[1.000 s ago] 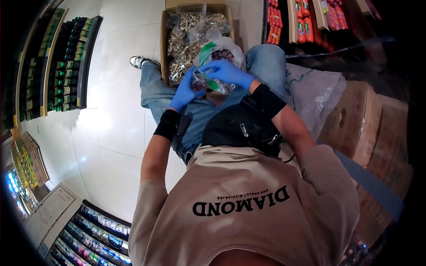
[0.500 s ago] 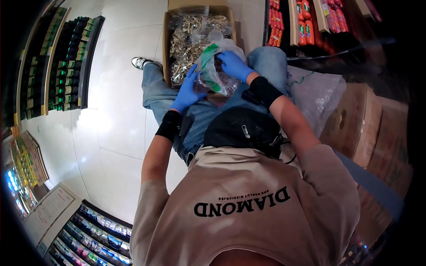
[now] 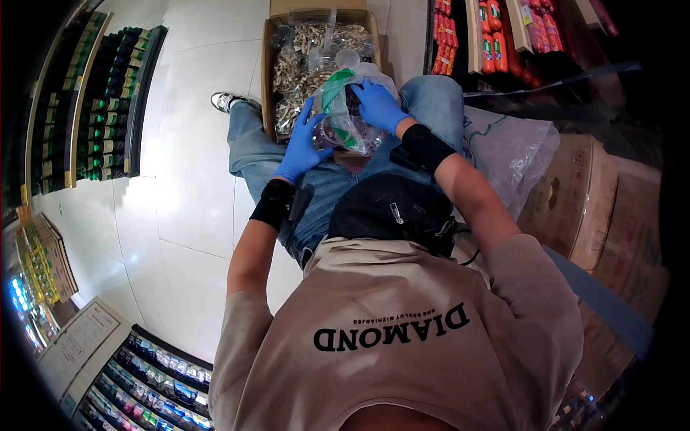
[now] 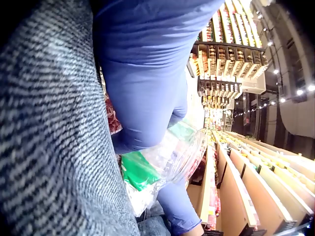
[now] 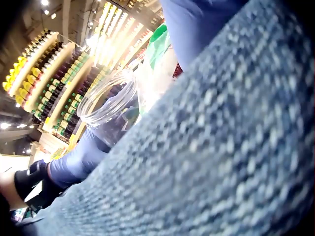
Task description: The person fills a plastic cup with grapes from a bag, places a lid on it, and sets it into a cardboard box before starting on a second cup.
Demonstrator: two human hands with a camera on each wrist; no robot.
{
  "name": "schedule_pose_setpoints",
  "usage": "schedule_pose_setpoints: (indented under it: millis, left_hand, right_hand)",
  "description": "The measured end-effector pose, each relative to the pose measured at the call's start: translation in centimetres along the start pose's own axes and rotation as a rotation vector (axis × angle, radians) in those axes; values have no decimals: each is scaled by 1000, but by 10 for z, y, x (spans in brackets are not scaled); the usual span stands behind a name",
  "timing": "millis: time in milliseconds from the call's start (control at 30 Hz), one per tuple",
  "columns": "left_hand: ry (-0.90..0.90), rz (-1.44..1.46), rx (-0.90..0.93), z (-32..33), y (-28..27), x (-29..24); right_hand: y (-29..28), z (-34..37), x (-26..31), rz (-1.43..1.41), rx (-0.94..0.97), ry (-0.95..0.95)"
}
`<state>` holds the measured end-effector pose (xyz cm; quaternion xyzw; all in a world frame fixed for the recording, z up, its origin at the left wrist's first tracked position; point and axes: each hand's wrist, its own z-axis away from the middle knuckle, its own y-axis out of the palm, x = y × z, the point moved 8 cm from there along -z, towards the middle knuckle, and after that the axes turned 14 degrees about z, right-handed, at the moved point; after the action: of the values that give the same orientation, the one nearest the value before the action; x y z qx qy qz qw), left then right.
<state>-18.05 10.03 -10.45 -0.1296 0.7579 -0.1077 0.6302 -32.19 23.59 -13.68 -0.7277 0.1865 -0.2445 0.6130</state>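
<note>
My blue-gloved left hand (image 3: 303, 147) holds a clear plastic jar (image 5: 109, 107) with its fingers and thumb round the side. The jar's ridged round mouth shows in both wrist views, tilted toward the bag. A clear plastic bag (image 3: 335, 92) with a green band lies between my knees, right beside the jar. Dark red dried pieces lie inside it; some show in the left wrist view (image 4: 112, 118). My gloved right hand (image 3: 382, 108) reaches into the bag from the right, its fingertips hidden by the plastic; I cannot tell what they hold.
Below the bag stands a cardboard box (image 3: 269, 108) full of bagged dried mushrooms (image 3: 291, 72). A clear round lid (image 3: 347, 57) lies on them. Cardboard cartons (image 3: 568, 197) and a crumpled plastic bag (image 3: 510, 154) are at my right. Shelves of bottles (image 3: 111, 108) stand at the left.
My right hand has moved from near the left fingers and the jar to the right, over the bag, and dipped into it. The left hand stays almost where it was with the jar.
</note>
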Motion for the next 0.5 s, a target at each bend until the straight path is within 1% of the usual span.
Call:
schedule_pose_setpoints:
  millis: [67,100,167,300,367,400,467,500]
  left_hand:
    - [-36,91,-8,1,1,4]
    - [-35,91,-7,1,1,5]
    - [-36,95,-7,0,1,6]
    - [-32,75,4,3,2,9]
    - [-23,116,-6,3,1,11]
    - [-21,112,-9,3,-1,11]
    - [-72,129,-21,7,-2,17]
    - [-71,128,-25,7,-3,19]
  right_hand:
    - [7,-2,-3,27,33,27]
    - [10,-3,-6,28,32,28]
    - [9,-7,-10,-26,-75,23]
    - [10,-9,-13,-37,-143,6]
    - [1,-10,-9,-23,-178,35]
    - [-5,-11,-6,-23,-182,32]
    - [-9,-10,-5,-114,-78,70]
    - [-14,-8,-2,-113,-79,65]
